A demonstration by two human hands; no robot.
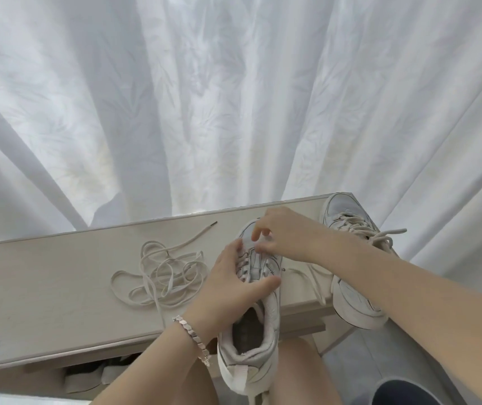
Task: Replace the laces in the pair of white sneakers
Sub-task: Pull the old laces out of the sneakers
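While the left grip (231, 276) clasps the near sneaker (272, 315) across its instep, fingers spread down the left row of eyelets and the thumb pressed flat over the tongue, the right grip (286, 232) is curled over the toe end of the lacing. Its thumb and forefinger pinch a short bit of pale lace (261, 245) there; which eyelet it comes from is too small to tell. A silver bracelet (193, 337) circles the left wrist.

The near sneaker lies toe toward the counter's (43, 282) far edge, its heel overhanging the near edge above the person's bare knees, the opening facing up. Just right of it, thin lace ends trail on the counter top.

The second sneaker (346, 217) lies at the far right corner, toe at the far edge and heel out past the right edge, partly hidden by the right forearm. It is laced, with loose ends flopping to the right.

Left of the near sneaker, about mid-counter, a loose lace (163, 273) lies in a tangled heap, one dark-tipped end stretched toward the far edge and another strand reaching the near edge. A white curtain (234, 97) hangs in folds behind the counter.
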